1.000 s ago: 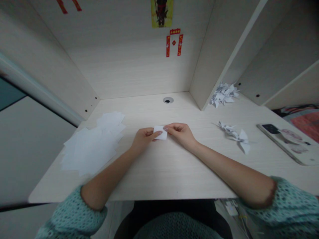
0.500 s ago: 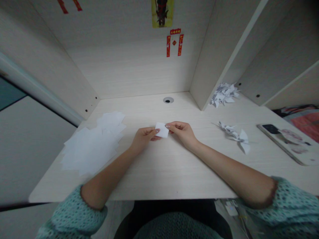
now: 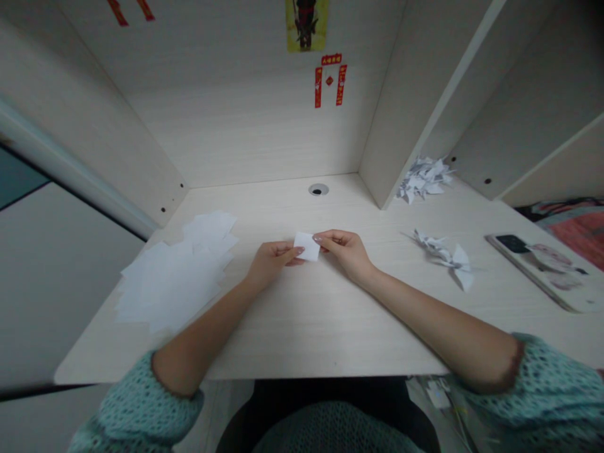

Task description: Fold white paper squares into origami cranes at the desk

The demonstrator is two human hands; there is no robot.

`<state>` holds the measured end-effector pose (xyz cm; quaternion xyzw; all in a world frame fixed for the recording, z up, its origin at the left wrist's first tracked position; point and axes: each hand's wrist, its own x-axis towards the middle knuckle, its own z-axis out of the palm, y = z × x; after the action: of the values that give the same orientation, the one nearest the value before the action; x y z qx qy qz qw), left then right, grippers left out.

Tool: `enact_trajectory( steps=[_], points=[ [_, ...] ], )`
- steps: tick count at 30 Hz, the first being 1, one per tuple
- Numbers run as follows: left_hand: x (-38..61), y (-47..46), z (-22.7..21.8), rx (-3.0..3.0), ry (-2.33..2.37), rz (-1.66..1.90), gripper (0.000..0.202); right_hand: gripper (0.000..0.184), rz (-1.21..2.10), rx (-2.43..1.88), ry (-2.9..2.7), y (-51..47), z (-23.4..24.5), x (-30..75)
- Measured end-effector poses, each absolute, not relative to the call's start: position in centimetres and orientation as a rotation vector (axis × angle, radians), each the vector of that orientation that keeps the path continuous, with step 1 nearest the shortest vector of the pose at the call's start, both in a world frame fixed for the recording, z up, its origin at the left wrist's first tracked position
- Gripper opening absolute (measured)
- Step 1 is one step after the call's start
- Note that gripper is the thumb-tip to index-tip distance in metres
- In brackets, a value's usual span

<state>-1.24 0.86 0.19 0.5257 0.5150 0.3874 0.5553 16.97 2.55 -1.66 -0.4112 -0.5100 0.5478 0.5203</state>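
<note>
A small folded white paper (image 3: 307,246) is held just above the pale wooden desk (image 3: 321,314) at its middle. My left hand (image 3: 270,261) pinches the paper's left side with its fingers curled. My right hand (image 3: 343,249) pinches the right edge between thumb and fingertips. Both forearms are bare, with knitted teal sleeves pushed up near the desk's front edge.
A loose spread of white paper sheets (image 3: 175,277) lies at the left. Folded paper cranes (image 3: 443,255) lie at the right, with a heap of several more (image 3: 423,178) in the side shelf bay. A phone (image 3: 542,272) lies far right. A cable hole (image 3: 318,189) sits at the back.
The paper has been lifted slightly off the desk and tilted between both hands; the hands have stayed almost in place.
</note>
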Motion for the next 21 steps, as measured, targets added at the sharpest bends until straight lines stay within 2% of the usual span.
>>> enact_trajectory(
  steps=[14, 21],
  points=[
    [-0.98, 0.41, -0.24, 1.402, 1.196, 0.923, 0.034, 0.04, 1.292, -1.106, -1.429, 1.61, -0.94, 16.64],
    [-1.14, 0.63, -0.45, 1.421, 1.186, 0.901, 0.036, 0.036, 1.348, -1.12, -1.341, 2.32, -1.17, 17.01]
  ],
)
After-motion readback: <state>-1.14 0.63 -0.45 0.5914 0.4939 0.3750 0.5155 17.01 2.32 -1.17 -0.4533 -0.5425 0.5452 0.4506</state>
